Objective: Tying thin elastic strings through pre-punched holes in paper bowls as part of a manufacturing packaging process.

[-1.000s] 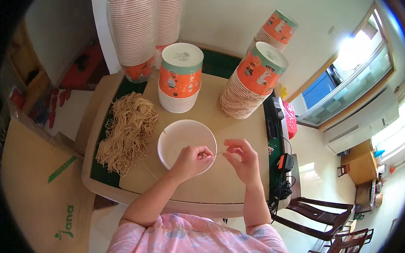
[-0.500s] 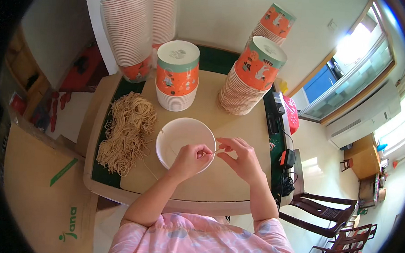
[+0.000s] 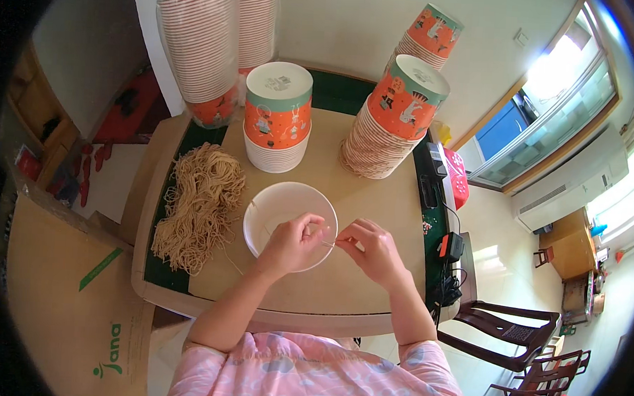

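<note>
A white paper bucket [image 3: 289, 192] stands open end up on the table in front of me. At its right rim, a thin beige cord [image 3: 329, 244] runs between my two hands. My left hand [image 3: 295, 245] is over the bucket, its fingers bent and closed on the cord. Just right of the rim, my right hand [image 3: 375, 251] pinches the cord between thumb and forefinger. A short piece of cord shows at the bucket's upper left wall. To the left lies a loose heap of beige cord [image 3: 200, 207], with one strand trailing toward my left forearm.
Upside-down stacks of orange and green paper buckets stand at the middle back [image 3: 278, 118] and right back [image 3: 394, 123]. Taller wrapped stacks [image 3: 200, 48] rise at the back left. A power strip and black adapter [image 3: 450, 248] line the right edge. A cardboard box [image 3: 65, 293] stands at left.
My right hand has turned and its fingers have closed together on the cord. My left hand's fingers have lifted and shifted slightly. The bucket stays nearly in place.
</note>
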{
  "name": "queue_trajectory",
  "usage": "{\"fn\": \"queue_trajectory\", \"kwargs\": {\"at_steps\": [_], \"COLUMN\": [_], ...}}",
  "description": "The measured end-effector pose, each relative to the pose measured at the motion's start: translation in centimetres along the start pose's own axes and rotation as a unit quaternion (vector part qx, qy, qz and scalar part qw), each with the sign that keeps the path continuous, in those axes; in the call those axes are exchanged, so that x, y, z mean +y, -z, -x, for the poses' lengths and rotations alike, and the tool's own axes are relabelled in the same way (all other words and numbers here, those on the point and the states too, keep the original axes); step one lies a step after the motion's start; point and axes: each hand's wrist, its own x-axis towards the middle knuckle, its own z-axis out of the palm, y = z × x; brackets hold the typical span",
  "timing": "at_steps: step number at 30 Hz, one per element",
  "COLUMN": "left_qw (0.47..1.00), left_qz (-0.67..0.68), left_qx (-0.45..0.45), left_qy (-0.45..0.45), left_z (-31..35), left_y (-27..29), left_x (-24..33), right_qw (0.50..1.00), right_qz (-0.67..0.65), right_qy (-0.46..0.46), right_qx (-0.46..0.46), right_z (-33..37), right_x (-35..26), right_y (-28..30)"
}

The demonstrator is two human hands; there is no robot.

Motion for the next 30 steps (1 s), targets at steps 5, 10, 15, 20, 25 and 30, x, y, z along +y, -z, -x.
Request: {"fn": "queue_trajectory", "kwargs": {"at_steps": [5,10,15,20,25,30], "left_qw": [0.999,0.977,0.954,0.889,0.845,0.852], "left_qz": [0.03,0.079,0.041,-0.022,0.176,0.215], "left_qx": [-0.022,-0.163,-0.257,-0.395,-0.389,-0.367], "left_qy": [-0.028,0.114,0.149,0.231,0.322,0.304], "left_z": [-2.0,-3.3,-5.1,-5.3,-5.0,-4.9], "left_y": [1.8,2.3,1.0,1.5,0.8,0.9], "left_x": [-1.5,0.0,-1.6,-1.0,-3.4,-3.4], "right_qw": [0.997,0.994,0.989,0.986,0.981,0.98], "right_qz": [-0.014,0.004,0.011,0.035,0.036,0.029], "right_qy": [0.058,0.042,0.069,0.094,0.123,0.125], "right_qx": [0.048,0.096,0.131,0.135,0.143,0.15], "right_z": [0.3,0.5,0.9,1.4,1.4,1.5], "right_x": [-0.3,-0.1,0.4,0.6,0.5,0.8], "right_y": [-2.8,-4.5,-5.3,-5.2,-5.6,-5.8]}}
